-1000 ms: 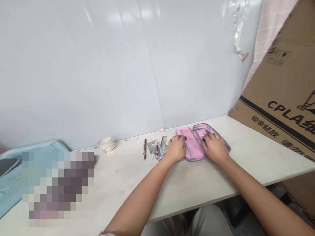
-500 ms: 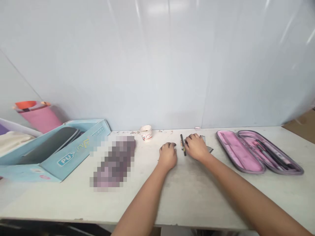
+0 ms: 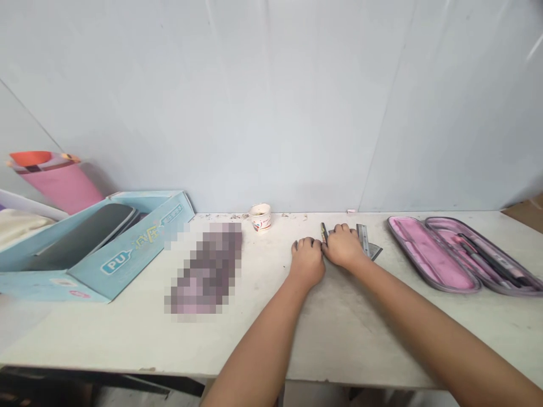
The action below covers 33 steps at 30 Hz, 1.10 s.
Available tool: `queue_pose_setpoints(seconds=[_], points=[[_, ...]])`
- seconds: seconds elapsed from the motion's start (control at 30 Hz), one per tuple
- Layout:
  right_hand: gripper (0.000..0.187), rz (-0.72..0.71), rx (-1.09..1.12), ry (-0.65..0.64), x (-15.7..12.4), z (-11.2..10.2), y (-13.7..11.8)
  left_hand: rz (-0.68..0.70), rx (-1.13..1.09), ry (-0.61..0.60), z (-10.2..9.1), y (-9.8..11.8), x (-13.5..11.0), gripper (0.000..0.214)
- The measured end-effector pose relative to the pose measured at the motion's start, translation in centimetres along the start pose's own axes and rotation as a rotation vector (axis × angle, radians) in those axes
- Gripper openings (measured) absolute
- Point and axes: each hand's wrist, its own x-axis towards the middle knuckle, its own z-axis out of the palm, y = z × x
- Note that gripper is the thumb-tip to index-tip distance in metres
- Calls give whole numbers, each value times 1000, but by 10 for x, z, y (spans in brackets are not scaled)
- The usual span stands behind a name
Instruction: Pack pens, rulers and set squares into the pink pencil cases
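Observation:
My left hand (image 3: 307,261) rests on the white table (image 3: 271,333) with its fingers curled under, nothing visible in it. My right hand (image 3: 343,246) lies right beside it, fingers bent down over a dark pen (image 3: 323,231) and a small pile of clear rulers and set squares (image 3: 365,242). Whether it grips the pen is hidden by the fingers. To the right lies an open pink pencil case (image 3: 428,257) with pens (image 3: 487,260) in its far half.
A small paper cup (image 3: 260,217) stands by the wall. A blurred-out object (image 3: 207,268) lies left of my hands. A light blue cardboard box (image 3: 106,249) holds a dark flat item at the far left, with a pink bin (image 3: 59,181) behind it.
My hands left the pencil case and went left to the pen and rulers. They have now drawn close together, the right hand covering the pen. The view turned left.

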Motion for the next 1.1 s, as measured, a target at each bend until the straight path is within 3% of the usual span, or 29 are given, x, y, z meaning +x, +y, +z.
queue_pose_setpoints(seconds=[0.1, 0.23, 0.33, 0.43, 0.6, 0.73, 0.9, 1.1], points=[[44, 40, 32, -17, -4, 1, 3, -14, -14, 3, -3, 2, -1, 31], [46, 43, 83, 71, -13, -5, 13, -21, -103, 63, -8, 2, -1, 34], [39, -46, 169, 185, -26, -13, 21, -2, -327, 120, -13, 9, -1, 33], [30, -167, 245, 304, -41, -20, 32, 14, -700, 168, -16, 26, 0, 30], [20, -286, 251, 461, -60, -26, 63, -98, -1109, 218, -18, 69, 7, 28], [22, -285, 253, 549, -71, -25, 104, -110, -1264, 120, -21, 108, 24, 22], [27, -45, 208, 670, -85, -22, 166, -118, -1470, -46, -12, 169, 55, 30], [27, 183, 145, 724, -103, -11, 232, -90, -1334, -129, 27, 248, 91, 27]])
